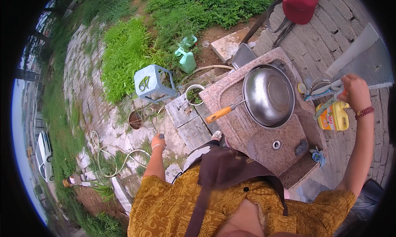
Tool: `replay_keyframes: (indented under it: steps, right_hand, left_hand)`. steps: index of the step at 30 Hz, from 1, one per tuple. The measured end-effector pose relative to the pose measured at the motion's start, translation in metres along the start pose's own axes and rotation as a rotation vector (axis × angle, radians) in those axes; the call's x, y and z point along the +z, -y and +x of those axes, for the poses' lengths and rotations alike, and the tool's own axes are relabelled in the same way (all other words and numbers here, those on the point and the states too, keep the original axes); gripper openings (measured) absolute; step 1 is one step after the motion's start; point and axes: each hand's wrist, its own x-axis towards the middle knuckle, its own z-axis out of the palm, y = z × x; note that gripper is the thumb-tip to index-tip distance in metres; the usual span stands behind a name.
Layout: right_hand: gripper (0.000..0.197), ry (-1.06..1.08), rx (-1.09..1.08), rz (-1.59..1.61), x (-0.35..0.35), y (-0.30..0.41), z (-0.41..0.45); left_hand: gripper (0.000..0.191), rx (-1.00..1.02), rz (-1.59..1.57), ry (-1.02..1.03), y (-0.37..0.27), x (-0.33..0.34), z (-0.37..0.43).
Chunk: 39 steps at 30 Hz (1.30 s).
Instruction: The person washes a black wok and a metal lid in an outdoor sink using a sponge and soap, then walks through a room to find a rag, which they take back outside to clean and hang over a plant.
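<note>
My right hand (pixel 354 90) is raised beyond the right side of the stone sink (pixel 258 148). Its fingers close on a pipe fitting with a bit of orange, where wrapped pipes (pixel 324 90) meet; the grip is partly hidden. My left hand (pixel 158 141) hangs over the paving, left of the sink, closed on a small dark grey object (pixel 161 135) too small to identify. A metal wok (pixel 272 94) with a wooden handle (pixel 219 114) rests bottom up across the far part of the sink. Below it the basin shows a drain (pixel 276 144) and a dark scouring pad (pixel 301 147).
A yellow jug (pixel 335 116) stands right of the sink, and a blue cloth (pixel 317 156) hangs on its rim. Leftward are a blue plastic stool (pixel 153 82), a white pot with plants (pixel 195 94), a rusty container (pixel 135 120) and a coiled hose (pixel 108 150). A red cap (pixel 300 5) sits at the top.
</note>
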Motion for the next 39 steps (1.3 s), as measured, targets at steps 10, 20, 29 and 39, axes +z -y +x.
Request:
replay_keyframes:
  steps: [10,20,29,39]
  right_hand:
    - [0.042,-0.793,0.147,0.671,0.126,0.073,-0.082]
    - [0.033,-0.922,0.278,0.871,0.202,0.174,-0.101]
    - [0.028,-0.994,-0.007,1.009,0.127,0.278,-0.081]
    - [0.028,-0.836,-0.244,1.149,0.055,0.557,-0.050]
  left_hand:
    - [0.029,-0.172,-0.287,-0.089,0.111,0.022,-0.100]
    - [0.049,-0.667,-0.347,-0.304,0.271,0.050,-0.275]
    - [0.022,-0.863,-0.466,-0.389,0.365,0.096,-0.306]
    - [0.023,-1.137,-1.270,-0.587,0.536,0.068,-0.242]
